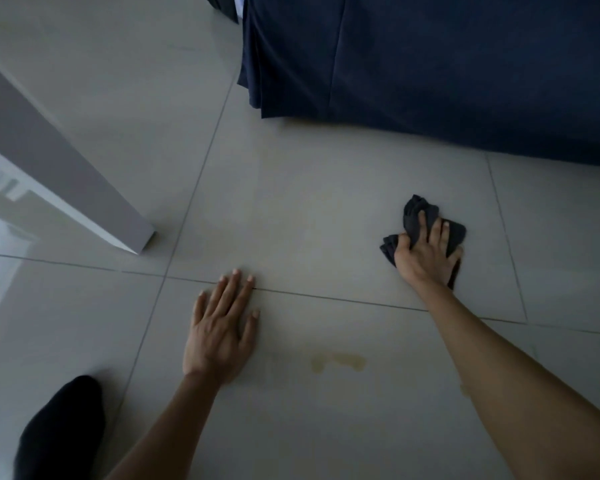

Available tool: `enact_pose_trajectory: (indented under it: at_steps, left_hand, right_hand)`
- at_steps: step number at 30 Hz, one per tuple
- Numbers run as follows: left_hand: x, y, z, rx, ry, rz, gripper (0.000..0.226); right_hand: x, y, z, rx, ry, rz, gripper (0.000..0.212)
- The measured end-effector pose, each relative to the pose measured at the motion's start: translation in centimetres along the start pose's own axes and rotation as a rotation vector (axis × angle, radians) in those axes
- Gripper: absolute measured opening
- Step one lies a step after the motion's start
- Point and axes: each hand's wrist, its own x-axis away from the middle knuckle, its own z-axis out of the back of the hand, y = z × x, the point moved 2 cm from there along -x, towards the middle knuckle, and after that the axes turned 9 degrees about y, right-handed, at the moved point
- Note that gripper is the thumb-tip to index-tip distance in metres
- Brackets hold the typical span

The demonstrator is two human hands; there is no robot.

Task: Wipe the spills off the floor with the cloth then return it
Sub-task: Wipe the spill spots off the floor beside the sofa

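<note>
The cloth (426, 230), dark and bunched into folds, lies on the floor (309, 202) under my right hand (425, 256), which presses down on it with fingers curled over the crumpled top, gripping the fabric; folds stick out beyond my fingertips and to both sides of my palm. My left hand (222, 327) is flat on the tile well apart from the right one, fingers held close together and thumb out, holding nothing, its fingertips just reaching a grout line. Between my two forearms, nearer to me than either hand, a yellowish spill (338, 362) sits on the tile, apart from the cloth. A fainter yellowish smear spreads on the tile ahead of my left hand and to the side of my right. Beyond my right hand a dark blue drape (430, 64) hangs down to the floor, its hem near the cloth but not touching it. Farther out past my left hand a white furniture leg (84, 174) stands on the tile. Close beside my left forearm is my foot in a black sock (61, 431).
</note>
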Motion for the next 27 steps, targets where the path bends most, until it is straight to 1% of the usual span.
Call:
enact_pose_trajectory:
  at_steps: [4, 11, 18, 22, 24, 27]
  left_hand:
    - [-0.1, 0.0, 0.0, 0.017, 0.013, -0.003, 0.059]
    - [-0.3, 0.4, 0.3, 0.043, 0.012, 0.007, 0.058]
    - [-0.3, 0.5, 0.4, 0.052, -0.003, 0.017, 0.058]
    - [-0.3, 0.4, 0.4, 0.039, 0.000, 0.017, 0.058]
    - [-0.3, 0.3, 0.3, 0.040, 0.005, 0.016, 0.058]
    - [-0.4, 0.3, 0.0, 0.029, 0.008, 0.003, 0.058]
  right_hand:
    - [-0.2, -5.1, -0.5, -0.012, 0.013, 0.068, 0.063]
    - [-0.3, -15.5, -1.7, -0.082, 0.031, 0.239, 0.063]
    - [1.5, -23.8, -2.9, -0.119, -0.015, 0.427, 0.062]
    - [3.4, -27.1, -3.1, -0.159, -0.005, 0.536, 0.062]
    - [4.5, -28.1, -3.2, -0.176, 0.006, 0.585, 0.062]
    - [6.0, -28.8, -3.5, -0.175, -0.020, 0.683, 0.061]
